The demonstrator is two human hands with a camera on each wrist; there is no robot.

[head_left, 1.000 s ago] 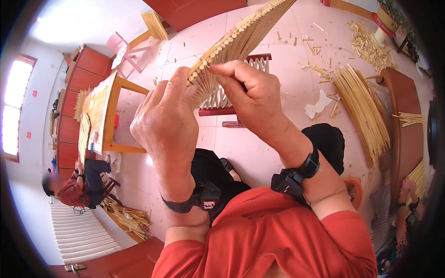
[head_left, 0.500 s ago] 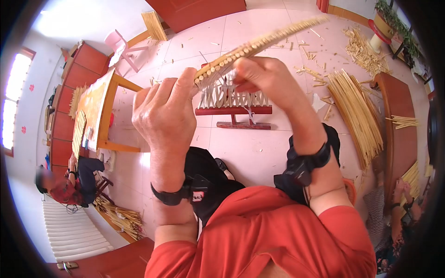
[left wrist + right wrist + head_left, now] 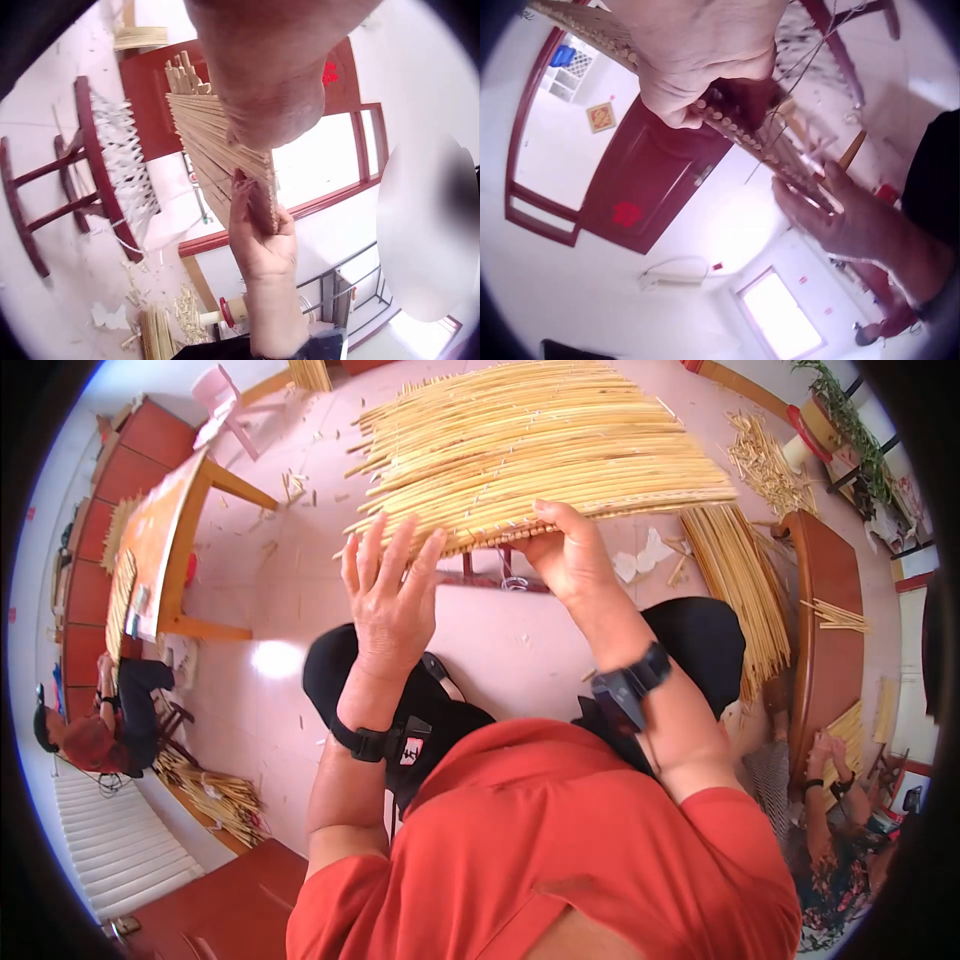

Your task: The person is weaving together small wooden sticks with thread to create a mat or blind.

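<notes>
A mat of thin straw-coloured stalks (image 3: 540, 450), stitched with pale thread, spreads out in front of me. My left hand (image 3: 392, 595) lays straight, spread fingers over the left part of its near edge. Farther right along that edge, my right hand (image 3: 575, 565) grips the mat with the thumb on top and fingers underneath. In the right wrist view, round cut stalk ends (image 3: 735, 136) line the edge between both hands, and loose threads (image 3: 799, 71) hang close by. A dark red wooden stool (image 3: 94, 165) with white webbing shows in the left wrist view; the mat mostly hides it from above.
Long loose stalks (image 3: 740, 605) lie in a bundle at the right beside a brown bench (image 3: 838, 575). Short offcuts (image 3: 770, 460) are heaped beyond. To the left stand a table (image 3: 165, 520) and a pink chair (image 3: 215, 395). Other people sit at both sides.
The mat has turned from edge-up to showing its broad face. My left fingers have uncurled and spread over the edge. My right hand has shifted along it to the right.
</notes>
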